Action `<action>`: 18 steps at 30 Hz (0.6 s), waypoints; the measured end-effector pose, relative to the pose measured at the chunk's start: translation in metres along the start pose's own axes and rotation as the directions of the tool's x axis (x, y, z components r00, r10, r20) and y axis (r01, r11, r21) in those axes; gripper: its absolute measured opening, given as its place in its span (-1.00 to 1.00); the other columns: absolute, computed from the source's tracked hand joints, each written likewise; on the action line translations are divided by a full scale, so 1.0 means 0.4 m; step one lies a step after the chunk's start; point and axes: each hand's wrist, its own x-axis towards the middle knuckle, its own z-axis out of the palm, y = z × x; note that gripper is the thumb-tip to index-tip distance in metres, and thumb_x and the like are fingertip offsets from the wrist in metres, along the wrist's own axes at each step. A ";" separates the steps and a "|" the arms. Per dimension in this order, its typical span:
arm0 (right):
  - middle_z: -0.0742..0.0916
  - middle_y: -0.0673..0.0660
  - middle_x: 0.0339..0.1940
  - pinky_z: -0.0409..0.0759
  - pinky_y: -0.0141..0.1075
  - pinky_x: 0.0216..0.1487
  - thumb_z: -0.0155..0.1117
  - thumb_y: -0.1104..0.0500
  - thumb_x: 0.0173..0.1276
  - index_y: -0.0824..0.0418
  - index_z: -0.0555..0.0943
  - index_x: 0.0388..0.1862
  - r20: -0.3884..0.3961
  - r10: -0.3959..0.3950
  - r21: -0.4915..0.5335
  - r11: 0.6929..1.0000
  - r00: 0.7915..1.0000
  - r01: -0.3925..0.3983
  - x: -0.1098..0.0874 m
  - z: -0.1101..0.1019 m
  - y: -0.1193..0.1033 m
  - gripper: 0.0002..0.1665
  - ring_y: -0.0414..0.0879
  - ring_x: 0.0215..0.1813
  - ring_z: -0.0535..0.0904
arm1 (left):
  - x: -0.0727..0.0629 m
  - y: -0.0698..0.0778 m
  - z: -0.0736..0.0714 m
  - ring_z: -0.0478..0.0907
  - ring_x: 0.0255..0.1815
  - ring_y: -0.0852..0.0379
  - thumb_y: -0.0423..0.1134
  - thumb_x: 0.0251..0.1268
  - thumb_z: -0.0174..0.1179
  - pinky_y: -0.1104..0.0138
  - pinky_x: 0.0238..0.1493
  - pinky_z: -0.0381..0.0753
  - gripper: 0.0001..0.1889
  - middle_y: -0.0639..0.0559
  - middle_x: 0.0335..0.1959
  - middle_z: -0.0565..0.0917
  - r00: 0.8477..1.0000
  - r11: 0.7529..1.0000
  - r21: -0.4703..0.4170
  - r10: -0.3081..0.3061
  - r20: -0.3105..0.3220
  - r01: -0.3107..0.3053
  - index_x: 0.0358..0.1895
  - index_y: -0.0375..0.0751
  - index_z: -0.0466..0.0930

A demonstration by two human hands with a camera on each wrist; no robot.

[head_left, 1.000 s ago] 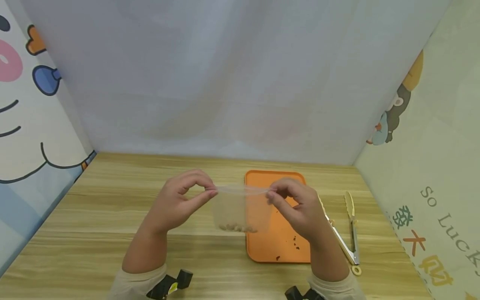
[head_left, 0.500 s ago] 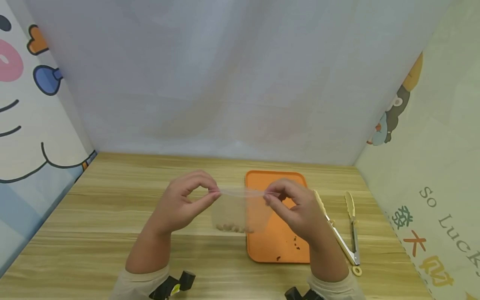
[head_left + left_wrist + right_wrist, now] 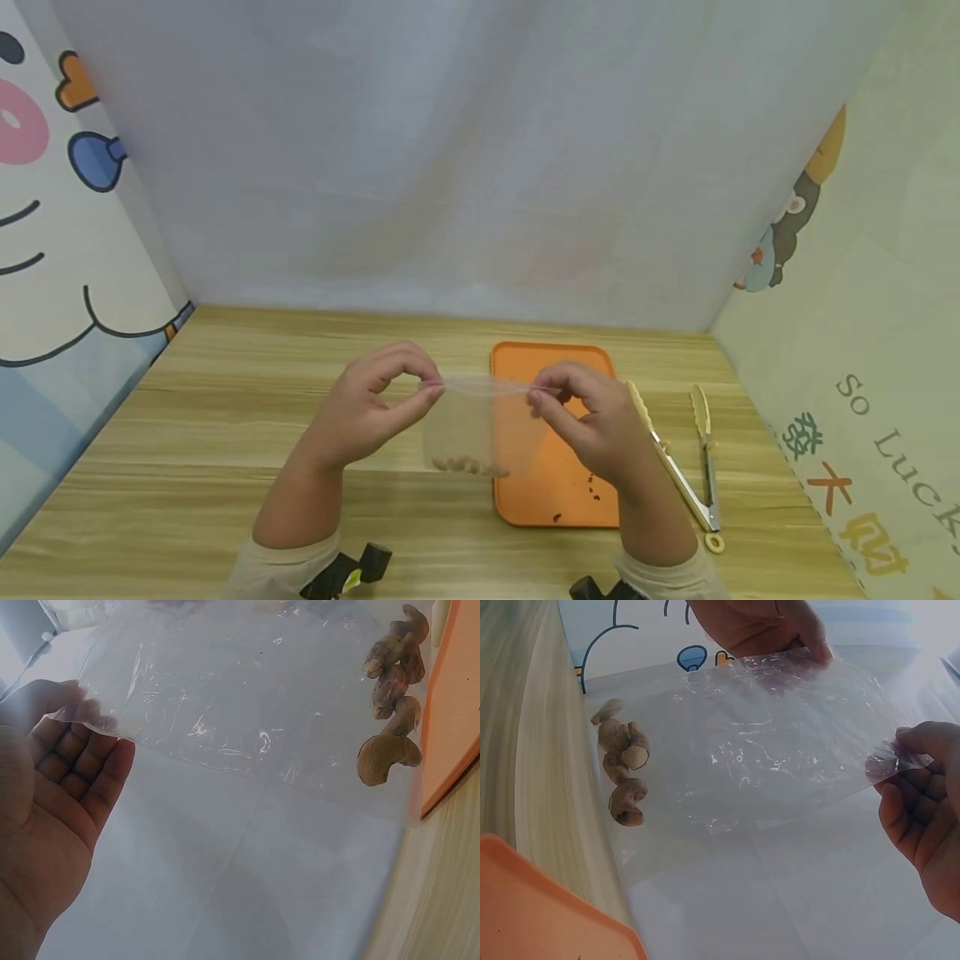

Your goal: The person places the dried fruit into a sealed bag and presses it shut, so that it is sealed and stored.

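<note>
A clear plastic bag point(image 3: 461, 425) hangs upright between my two hands, over the table and the left part of the orange tray. My left hand point(image 3: 378, 408) pinches its top left corner between thumb and forefinger. At the top right corner my right hand point(image 3: 588, 417) pinches the rim the same way. Several brown, curved nuts that look like cashews point(image 3: 388, 759) lie in a row along the bag's bottom. The right wrist view also shows these cashews point(image 3: 628, 806) through the plastic. Whether the bag's mouth is sealed I cannot tell.
The orange tray point(image 3: 555, 496) lies behind and below the bag, with a few dark crumbs point(image 3: 592, 490) on it. To its right, metal tongs point(image 3: 678, 477) with cream tips lie spread apart on the wooden table point(image 3: 225, 417). A pale cloth wall point(image 3: 450, 167) stands behind.
Both hands have stayed pinched on the bag. The left hand has shifted slightly right, and the right hand's fingertips slightly left. The bag's bottom with the cashews now sits a little lower in view.
</note>
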 end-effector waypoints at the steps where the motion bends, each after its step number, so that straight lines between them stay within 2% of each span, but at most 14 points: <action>1: 0.71 0.04 -0.39 0.54 -0.49 -0.35 0.21 0.31 0.42 0.27 0.60 -0.20 0.001 -0.004 -0.004 1.000 1.000 0.004 0.000 0.000 0.000 -0.96 -0.21 -0.37 0.64 | 0.000 0.000 0.000 0.53 -0.24 0.19 -0.59 0.15 0.25 0.35 -0.11 0.53 -0.72 0.08 -0.30 0.62 1.000 1.000 0.001 -0.003 0.003 0.003 -0.21 -0.10 0.62; 8: 0.70 0.05 -0.40 0.55 -0.49 -0.35 0.16 0.22 0.48 0.29 0.59 -0.20 0.007 -0.016 -0.007 1.000 1.000 0.016 0.002 -0.001 -0.002 -0.86 -0.20 -0.38 0.65 | -0.002 -0.002 0.003 0.52 -0.24 0.20 -0.58 0.17 0.24 0.35 -0.11 0.53 -0.71 0.09 -0.30 0.62 1.000 1.000 0.008 -0.018 0.017 0.018 -0.20 -0.08 0.62; 18: 0.69 0.05 -0.41 0.60 -0.41 -0.35 0.21 0.33 0.40 0.29 0.58 -0.21 0.004 -0.004 0.039 0.999 1.000 0.004 0.003 0.004 -0.002 -0.97 -0.21 -0.39 0.62 | -0.002 -0.001 0.008 0.48 -0.28 0.21 -0.61 0.15 0.21 0.32 -0.19 0.50 -0.71 0.10 -0.33 0.58 1.000 1.000 0.008 0.006 0.007 -0.006 -0.23 -0.11 0.59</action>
